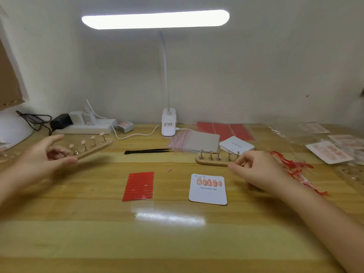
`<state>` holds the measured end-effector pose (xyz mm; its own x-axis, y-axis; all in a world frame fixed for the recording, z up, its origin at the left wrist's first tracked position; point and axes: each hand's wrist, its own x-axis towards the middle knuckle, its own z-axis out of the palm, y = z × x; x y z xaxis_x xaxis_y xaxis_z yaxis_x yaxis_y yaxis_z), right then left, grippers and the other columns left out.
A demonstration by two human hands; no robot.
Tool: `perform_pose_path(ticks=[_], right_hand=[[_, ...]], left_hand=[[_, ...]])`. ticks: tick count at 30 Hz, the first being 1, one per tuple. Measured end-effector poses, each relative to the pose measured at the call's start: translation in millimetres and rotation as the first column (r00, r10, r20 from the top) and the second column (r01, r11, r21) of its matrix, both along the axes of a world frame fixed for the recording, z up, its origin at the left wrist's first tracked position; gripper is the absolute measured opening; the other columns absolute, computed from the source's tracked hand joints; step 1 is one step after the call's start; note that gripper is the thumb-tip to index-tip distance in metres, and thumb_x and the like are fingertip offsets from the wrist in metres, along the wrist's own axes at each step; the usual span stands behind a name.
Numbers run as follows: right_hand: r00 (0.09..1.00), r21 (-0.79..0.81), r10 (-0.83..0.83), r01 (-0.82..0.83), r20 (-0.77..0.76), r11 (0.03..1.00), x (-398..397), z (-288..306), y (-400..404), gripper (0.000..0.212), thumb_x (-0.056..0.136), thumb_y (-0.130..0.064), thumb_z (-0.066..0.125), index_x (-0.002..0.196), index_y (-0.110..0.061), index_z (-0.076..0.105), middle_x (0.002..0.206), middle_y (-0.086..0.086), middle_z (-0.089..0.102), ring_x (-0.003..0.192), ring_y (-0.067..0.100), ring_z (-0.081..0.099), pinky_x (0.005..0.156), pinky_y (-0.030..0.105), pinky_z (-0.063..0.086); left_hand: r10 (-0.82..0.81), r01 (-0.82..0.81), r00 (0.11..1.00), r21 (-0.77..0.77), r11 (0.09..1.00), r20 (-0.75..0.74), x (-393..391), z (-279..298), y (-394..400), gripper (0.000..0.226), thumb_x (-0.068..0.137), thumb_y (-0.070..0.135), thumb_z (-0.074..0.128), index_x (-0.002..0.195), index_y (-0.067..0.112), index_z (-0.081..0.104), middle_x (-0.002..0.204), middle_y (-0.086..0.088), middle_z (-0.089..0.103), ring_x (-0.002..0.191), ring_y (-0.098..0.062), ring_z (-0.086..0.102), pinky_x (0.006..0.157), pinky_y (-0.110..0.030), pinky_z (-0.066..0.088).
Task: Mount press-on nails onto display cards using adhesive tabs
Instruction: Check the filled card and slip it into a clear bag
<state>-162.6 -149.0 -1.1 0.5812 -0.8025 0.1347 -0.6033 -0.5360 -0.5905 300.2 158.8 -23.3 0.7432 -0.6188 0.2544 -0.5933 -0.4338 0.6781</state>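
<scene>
While left hand grips nail stand (tilted), display card lies near right hand.

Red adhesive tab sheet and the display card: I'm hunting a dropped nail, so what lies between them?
In the head view, bare wood lies between the red adhesive tab sheet and display card; one loose nail sits just above that gap.

light: bright lamp bar overhead | glare: tabletop | blur: soft, edges bowed
</scene>
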Motion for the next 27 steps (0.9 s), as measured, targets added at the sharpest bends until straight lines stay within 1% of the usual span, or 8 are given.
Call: perform_pose_path(ticks=[4, 8, 12, 16, 19, 23, 25, 27], right_hand=[[0.970, -0.340, -0.208, 0.156, -0.122, 0.927, -4.6, -11.3, -14.6, 0.029, 0.079, -0.050, 0.061, 0.090, -0.025, 0.051, 0.075, -0.007, 0.058, 0.071, 0.015, 0.056, 0.050, 0.028, 0.034], [0.933, -0.347, -0.210, 0.101, -0.293, 0.933, -3.8, -24.8, -26.4, 0.061, 0.081, -0.064, 0.050, 0.128, -0.025, 0.050, 0.125, -0.002, 0.059, 0.112, 0.022, 0.056, 0.070, 0.030, 0.040], [0.943, -0.338, -0.151, 0.044, -0.298, 0.940, -4.6, -27.3, -29.0, 0.063, 0.083, -0.070, 0.046, 0.137, -0.039, 0.048, 0.140, -0.008, 0.052, 0.125, 0.019, 0.050, 0.078, 0.031, 0.040], [0.979, -0.249, -0.107, 0.062, -0.171, 0.966, -5.0, -22.3, -27.2, 0.050, 0.075, -0.070, 0.056, 0.114, -0.039, 0.060, 0.118, -0.013, 0.061, 0.103, 0.012, 0.057, 0.065, 0.026, 0.038], [0.988, -0.219, -0.082, 0.052, -0.130, 0.974, -4.1, -20.0, -21.9, 0.052, 0.072, -0.070, 0.061, 0.107, -0.031, 0.059, 0.090, -0.017, 0.054, 0.086, 0.009, 0.055, 0.057, 0.026, 0.036], [0.983, -0.194, -0.005, -0.032, -0.186, 0.981, -6.6, -16.0, -19.8, 0.060, 0.078, -0.067, 0.058, 0.128, -0.035, 0.054, 0.091, -0.013, 0.049, 0.099, 0.018, 0.058, 0.064, 0.028, 0.037], [0.974, -0.207, 0.028, -0.076, -0.225, 0.975, -6.0, -14.3, -19.8, 0.037, 0.080, -0.066, 0.057, 0.106, -0.040, 0.061, 0.075, -0.017, 0.042, 0.085, 0.014, 0.054, 0.056, 0.025, 0.030], [0.984, -0.156, 0.037, -0.065, -0.174, 0.986, -5.8, -13.5, -20.3, 0.042, 0.078, -0.064, 0.063, 0.105, -0.031, 0.066, 0.068, -0.017, 0.042, 0.073, 0.007, 0.047, 0.053, 0.023, 0.028]], left_hand=[[-0.170, 0.173, 0.984, -0.052, 0.984, 0.058, -77.2, 36.0, -43.8, 0.092, 0.058, 0.043, 0.082, 0.138, 0.044, 0.037, 0.094, 0.022, 0.071, 0.085, -0.002, 0.067, 0.076, -0.020, 0.051], [-0.330, 0.333, 0.942, -0.044, 0.942, 0.056, -149.3, 52.7, -90.4, 0.100, 0.056, 0.038, 0.080, 0.145, 0.024, 0.035, 0.089, 0.008, 0.071, 0.082, -0.010, 0.068, 0.075, -0.020, 0.051], [-0.406, 0.407, 0.913, -0.046, 0.912, 0.035, -194.4, 50.6, -131.4, 0.104, 0.055, 0.043, 0.078, 0.146, 0.020, 0.033, 0.095, 0.003, 0.067, 0.083, -0.017, 0.064, 0.080, -0.021, 0.050], [-0.406, 0.405, 0.914, -0.069, 0.912, 0.002, -209.8, 47.0, -160.2, 0.107, 0.055, 0.049, 0.076, 0.147, 0.020, 0.030, 0.099, 0.001, 0.065, 0.089, -0.020, 0.064, 0.088, -0.036, 0.052], [-0.357, 0.345, 0.933, -0.153, 0.926, -0.054, -219.4, 40.8, -178.9, 0.099, 0.067, 0.040, 0.081, 0.148, 0.017, 0.030, 0.097, 0.000, 0.065, 0.088, -0.016, 0.065, 0.084, -0.029, 0.052], [-0.311, 0.291, 0.947, -0.195, 0.937, -0.081, -230.0, 25.2, -195.0, 0.092, 0.074, 0.037, 0.080, 0.148, 0.019, 0.028, 0.096, 0.002, 0.063, 0.087, -0.008, 0.061, 0.069, -0.016, 0.043], [-0.298, 0.279, 0.951, -0.186, 0.942, -0.084, -231.2, 18.8, -196.4, 0.093, 0.074, 0.037, 0.080, 0.149, 0.021, 0.027, 0.096, 0.002, 0.061, 0.086, -0.011, 0.061, 0.064, -0.018, 0.046], [-0.287, 0.271, 0.955, -0.171, 0.947, -0.075, -229.2, 14.9, -194.8, 0.093, 0.074, 0.039, 0.080, 0.149, 0.023, 0.027, 0.096, 0.004, 0.060, 0.083, -0.008, 0.060, 0.064, -0.019, 0.044]])
